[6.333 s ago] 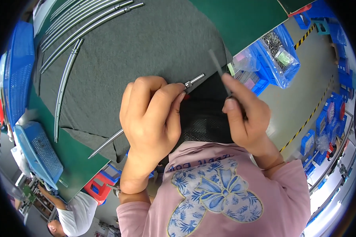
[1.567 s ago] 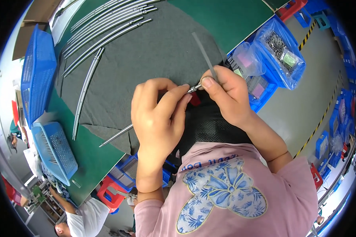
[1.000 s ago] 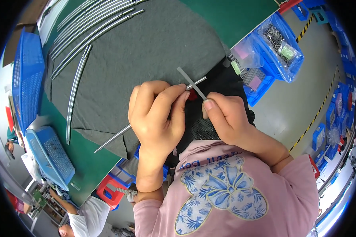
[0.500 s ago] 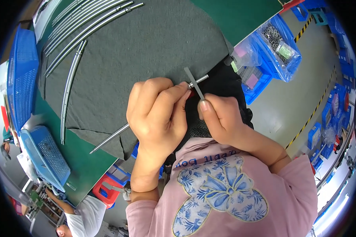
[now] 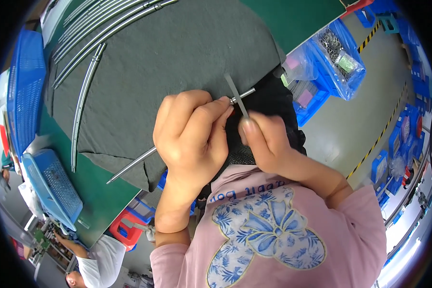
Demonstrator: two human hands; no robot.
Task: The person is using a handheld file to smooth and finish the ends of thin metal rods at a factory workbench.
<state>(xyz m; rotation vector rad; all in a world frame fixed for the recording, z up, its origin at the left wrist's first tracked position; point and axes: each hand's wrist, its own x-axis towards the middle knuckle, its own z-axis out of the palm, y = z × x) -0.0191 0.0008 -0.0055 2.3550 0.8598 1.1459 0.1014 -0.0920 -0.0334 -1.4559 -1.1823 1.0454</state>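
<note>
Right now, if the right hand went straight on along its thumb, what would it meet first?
Likely the metal rod, just beyond the left hand's fingertips. The flat grey strip in the right hand crosses it in view; depth between them is unclear.

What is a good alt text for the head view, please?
A person's left hand grips a slim metal rod; the right hand holds a flat grey strip across it near one end. More rods lie on dark cloth over a green table.

Green tabletop (image 5: 295, 24), grey floor (image 5: 333, 137)
</note>
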